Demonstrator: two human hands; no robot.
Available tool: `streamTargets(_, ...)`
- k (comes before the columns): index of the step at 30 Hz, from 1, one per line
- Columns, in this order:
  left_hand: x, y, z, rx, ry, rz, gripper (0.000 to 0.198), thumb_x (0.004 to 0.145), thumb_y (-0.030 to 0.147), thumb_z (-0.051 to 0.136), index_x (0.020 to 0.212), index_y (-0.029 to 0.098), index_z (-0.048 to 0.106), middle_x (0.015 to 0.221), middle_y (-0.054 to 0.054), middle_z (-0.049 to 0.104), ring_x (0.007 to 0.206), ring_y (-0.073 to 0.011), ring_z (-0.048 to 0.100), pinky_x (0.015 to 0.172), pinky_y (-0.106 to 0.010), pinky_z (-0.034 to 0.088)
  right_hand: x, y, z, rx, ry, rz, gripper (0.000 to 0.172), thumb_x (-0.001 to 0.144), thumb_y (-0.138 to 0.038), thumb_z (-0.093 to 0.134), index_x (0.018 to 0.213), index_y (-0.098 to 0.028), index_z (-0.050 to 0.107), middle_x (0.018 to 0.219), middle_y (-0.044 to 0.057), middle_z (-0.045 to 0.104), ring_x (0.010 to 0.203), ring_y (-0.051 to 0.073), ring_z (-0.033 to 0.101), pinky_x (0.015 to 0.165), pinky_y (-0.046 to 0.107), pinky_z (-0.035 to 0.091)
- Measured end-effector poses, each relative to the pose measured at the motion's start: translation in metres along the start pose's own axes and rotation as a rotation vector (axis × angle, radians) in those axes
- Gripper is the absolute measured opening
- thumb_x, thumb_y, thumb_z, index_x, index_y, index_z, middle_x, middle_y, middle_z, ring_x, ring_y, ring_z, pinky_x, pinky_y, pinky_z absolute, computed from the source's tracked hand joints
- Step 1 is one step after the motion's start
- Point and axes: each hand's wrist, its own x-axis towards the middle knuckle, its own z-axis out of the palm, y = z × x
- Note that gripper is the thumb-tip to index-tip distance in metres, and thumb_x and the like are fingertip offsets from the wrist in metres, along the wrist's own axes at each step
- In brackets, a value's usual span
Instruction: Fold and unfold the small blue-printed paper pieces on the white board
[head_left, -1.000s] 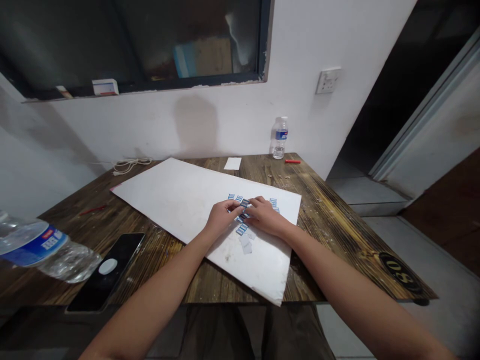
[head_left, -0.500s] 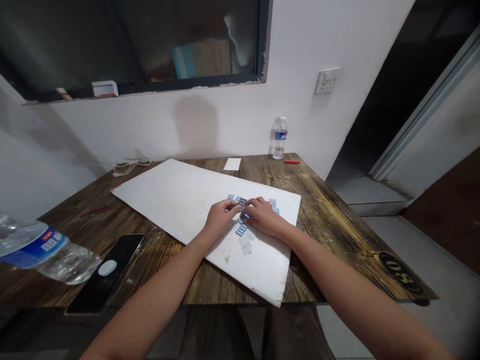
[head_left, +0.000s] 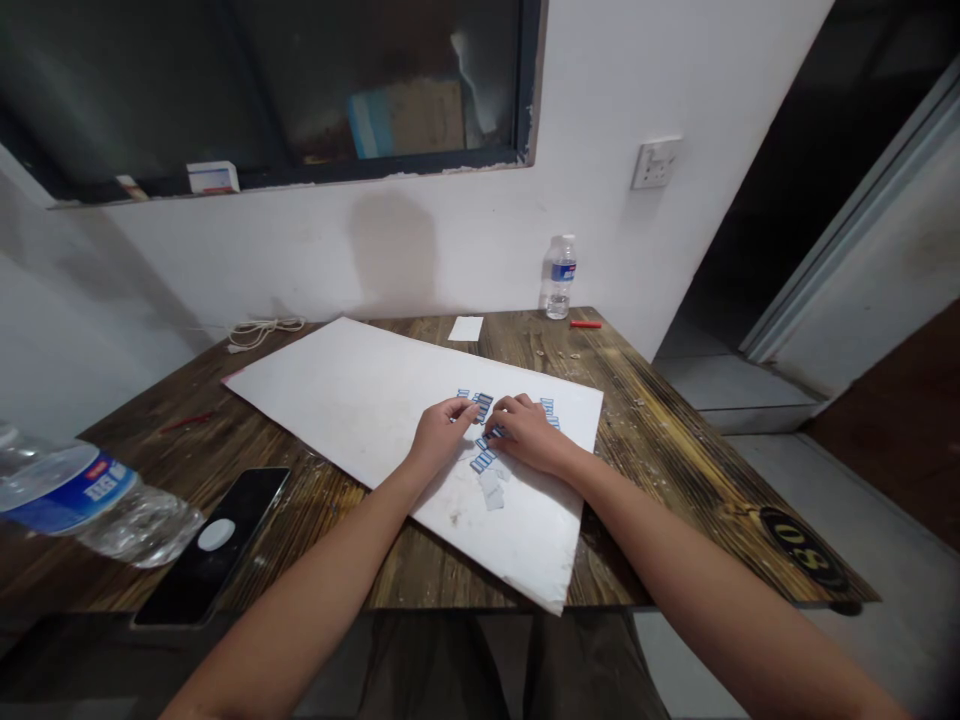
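Note:
My left hand (head_left: 441,428) is closed, thumb and forefinger pinching a small dark rectangular piece (head_left: 485,403) with light stripes. Just to its right, my right hand (head_left: 523,430) bends its fingers down over small blue-edged strips (head_left: 483,460); whether it grips one is hidden by the fingers. Similar blue-edged pieces (head_left: 550,410) lie beyond the right hand. Small pale paper scraps (head_left: 491,492) rest nearer to me. All of this is on a large white board (head_left: 337,390) set at an angle on the wooden table.
On the left are a plastic water bottle (head_left: 82,495) lying down and a black phone (head_left: 247,515) with a white round cap (head_left: 216,535). Along the back are a white cable (head_left: 262,332), a white card (head_left: 466,328), an upright bottle (head_left: 561,280) and a red stick (head_left: 586,324).
The fingers of my right hand have drawn slightly away from the dark piece, leaving more of it in sight. My left hand keeps its pinch in nearly the same spot.

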Motion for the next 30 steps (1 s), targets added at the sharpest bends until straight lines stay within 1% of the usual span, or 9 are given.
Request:
streamTargets(4,0.0,0.0,-0.001,0.001,-0.003,-0.001,0.026,0.083,0.041,0.056,0.081,0.018,0.069,0.082,-0.002,0.07,0.078,-0.0172,0.061,0.072,-0.029,0.048,0.0,0.001,0.0,0.003,0.003,-0.007,0.024,0.083,-0.028,0.07,0.107,-0.028,0.069,0.116,0.007,0.059,0.109,0.028,0.044,0.088,0.041,0.035)
streamTargets(10,0.0,0.001,0.0,0.01,0.003,0.0,0.028,0.083,0.041,0.057,0.079,0.017,0.069,0.079,-0.002,0.07,0.075,-0.0168,0.061,0.07,-0.028,0.048,0.0,0.002,0.001,0.014,0.011,-0.006,0.02,0.079,-0.03,0.075,0.098,-0.025,0.07,0.113,0.007,0.059,0.107,0.027,0.044,0.086,0.039,0.034)
streamTargets(15,0.001,0.0,0.0,-0.002,-0.002,0.006,0.028,0.082,0.041,0.057,0.08,0.017,0.07,0.08,-0.003,0.071,0.076,-0.0183,0.062,0.072,-0.029,0.049,0.001,0.002,0.001,0.036,0.047,0.008,0.023,0.075,-0.028,0.079,0.093,-0.022,0.067,0.105,0.006,0.061,0.102,0.026,0.045,0.081,0.036,0.033)
streamTargets(17,0.0,0.0,0.0,-0.01,-0.002,0.008,0.028,0.083,0.042,0.057,0.08,0.017,0.07,0.08,-0.003,0.071,0.076,-0.0183,0.062,0.073,-0.03,0.049,0.001,0.002,0.0,0.06,0.065,-0.012,0.021,0.074,-0.026,0.079,0.09,-0.022,0.066,0.101,0.006,0.062,0.099,0.024,0.047,0.08,0.035,0.033)
streamTargets(20,0.0,0.0,0.0,-0.016,0.001,0.005,0.028,0.083,0.041,0.056,0.077,0.017,0.069,0.077,-0.002,0.07,0.074,-0.0175,0.062,0.073,-0.03,0.05,0.002,0.003,-0.002,0.104,0.1,-0.048,0.013,0.076,-0.021,0.077,0.084,-0.02,0.066,0.094,0.005,0.064,0.093,0.022,0.048,0.079,0.034,0.033)
streamTargets(23,0.0,0.0,0.0,-0.011,0.0,-0.001,0.028,0.084,0.04,0.055,0.077,0.017,0.069,0.077,-0.002,0.07,0.074,-0.0168,0.061,0.072,-0.029,0.049,0.004,0.005,-0.003,0.196,0.143,-0.082,0.01,0.076,-0.017,0.076,0.078,-0.019,0.067,0.088,0.004,0.063,0.087,0.019,0.05,0.077,0.031,0.035)
streamTargets(26,0.0,-0.001,0.0,-0.005,0.008,-0.007,0.027,0.084,0.04,0.056,0.078,0.017,0.069,0.078,-0.001,0.069,0.075,-0.0169,0.061,0.071,-0.03,0.048,0.004,0.006,-0.006,0.362,0.157,-0.086,0.009,0.075,-0.016,0.075,0.075,-0.018,0.066,0.077,0.001,0.059,0.073,0.014,0.051,0.067,0.026,0.036)
streamTargets(28,0.0,-0.001,-0.001,0.001,0.028,-0.008,0.026,0.084,0.039,0.057,0.078,0.017,0.069,0.078,-0.001,0.069,0.076,-0.017,0.061,0.072,-0.03,0.048,0.004,0.005,-0.008,0.464,0.151,-0.055,0.009,0.077,-0.02,0.074,0.073,-0.017,0.065,0.068,-0.002,0.056,0.063,0.011,0.048,0.06,0.024,0.034)
streamTargets(30,0.0,-0.001,-0.001,0.005,0.039,-0.008,0.026,0.084,0.039,0.057,0.078,0.017,0.069,0.078,-0.002,0.069,0.076,-0.0171,0.06,0.072,-0.03,0.049,0.003,0.004,-0.009,0.549,0.143,-0.016,0.014,0.079,-0.028,0.071,0.073,-0.017,0.065,0.061,-0.004,0.054,0.058,0.01,0.046,0.056,0.024,0.032)
